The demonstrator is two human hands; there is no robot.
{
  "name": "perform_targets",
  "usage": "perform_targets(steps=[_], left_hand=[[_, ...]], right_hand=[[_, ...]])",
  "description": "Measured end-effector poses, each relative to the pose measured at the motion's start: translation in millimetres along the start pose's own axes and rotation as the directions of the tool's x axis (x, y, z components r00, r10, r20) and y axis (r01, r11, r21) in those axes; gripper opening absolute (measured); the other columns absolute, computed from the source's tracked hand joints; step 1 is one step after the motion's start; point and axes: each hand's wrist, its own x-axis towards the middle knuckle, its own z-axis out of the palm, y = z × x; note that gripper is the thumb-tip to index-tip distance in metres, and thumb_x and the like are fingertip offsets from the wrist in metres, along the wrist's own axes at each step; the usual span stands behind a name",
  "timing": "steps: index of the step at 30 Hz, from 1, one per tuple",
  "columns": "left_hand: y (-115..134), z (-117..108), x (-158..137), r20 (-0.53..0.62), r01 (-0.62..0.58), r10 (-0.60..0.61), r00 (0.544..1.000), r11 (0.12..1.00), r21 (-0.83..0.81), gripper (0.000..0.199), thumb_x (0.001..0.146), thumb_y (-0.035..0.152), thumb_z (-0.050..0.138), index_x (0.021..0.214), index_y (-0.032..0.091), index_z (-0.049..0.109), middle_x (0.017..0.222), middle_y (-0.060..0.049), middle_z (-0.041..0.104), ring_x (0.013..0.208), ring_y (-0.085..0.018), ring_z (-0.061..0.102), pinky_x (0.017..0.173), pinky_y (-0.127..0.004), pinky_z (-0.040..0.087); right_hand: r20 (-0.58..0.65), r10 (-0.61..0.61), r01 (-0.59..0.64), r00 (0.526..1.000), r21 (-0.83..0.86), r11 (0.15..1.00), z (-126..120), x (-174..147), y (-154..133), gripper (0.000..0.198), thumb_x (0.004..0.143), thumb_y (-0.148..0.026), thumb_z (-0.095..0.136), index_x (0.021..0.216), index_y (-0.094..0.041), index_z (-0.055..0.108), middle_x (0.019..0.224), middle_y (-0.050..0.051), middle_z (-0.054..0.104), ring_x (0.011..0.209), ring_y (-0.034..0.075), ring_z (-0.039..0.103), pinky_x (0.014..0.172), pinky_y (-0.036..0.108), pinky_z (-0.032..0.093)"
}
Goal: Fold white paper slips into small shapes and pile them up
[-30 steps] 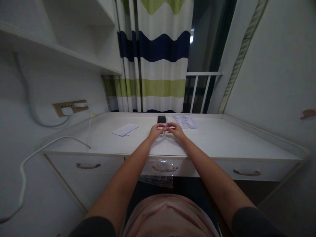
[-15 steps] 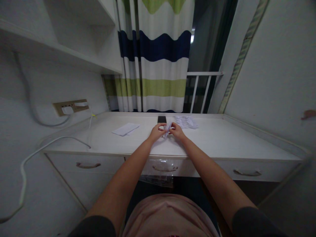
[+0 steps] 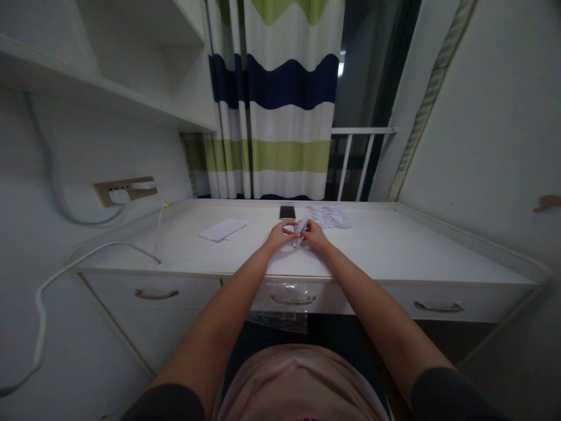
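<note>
A small folded piece of white paper [image 3: 300,229] is held upright over the middle of the desk. My left hand [image 3: 281,235] pinches its left side between thumb and fingers. From the right, my right hand [image 3: 314,235] grips the other side, fingers bent around the edge. Just beyond my hands lies a dark phone [image 3: 287,213]. A batch of small folded white papers [image 3: 331,217] rests behind my right hand. Flat white sheets [image 3: 224,229] lie to the left, stacked slightly askew.
The white desk [image 3: 385,251] has drawers with metal handles along its front. A white cable [image 3: 100,248] crosses the left end, below a wall socket [image 3: 127,190]. Overhead on the left juts a shelf [image 3: 131,99]; a striped curtain [image 3: 289,155] hangs behind.
The folded paper has tilted and turned slightly between my fingers. Both hands have shifted only a little; the phone, sheets and folded papers stay in place.
</note>
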Motion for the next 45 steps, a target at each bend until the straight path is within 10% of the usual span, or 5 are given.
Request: perform_targets(steps=[27, 45], left_hand=[[7.7, 4.3, -5.4, 0.098, 0.018, -0.004, 0.995, 0.989, -0.144, 0.043, 0.056, 0.008, 0.055, 0.098, 0.015, 0.058, 0.107, -0.007, 0.057, 0.068, -0.009, 0.058, 0.062, -0.025, 0.052], [7.2, 1.7, -0.2, -0.059, 0.101, -0.115, 0.992, 0.972, -0.21, 0.026, 0.061, 0.013, 0.056, 0.084, 0.014, 0.069, 0.091, -0.006, 0.068, 0.076, -0.016, 0.062, 0.069, -0.029, 0.052]], right_hand=[[-0.059, -0.048, 0.035, 0.997, -0.191, 0.981, -2.6, -6.2, -15.0, 0.012, 0.062, -0.023, 0.052, 0.072, -0.02, 0.047, 0.062, -0.003, 0.054, 0.06, 0.014, 0.048, 0.057, 0.025, 0.039], [-0.013, -0.082, 0.081, 0.997, -0.036, 0.996, -1.8, 0.6, -6.7, 0.02, 0.059, -0.031, 0.061, 0.073, -0.018, 0.056, 0.072, 0.0, 0.057, 0.061, 0.013, 0.052, 0.055, 0.026, 0.044]])
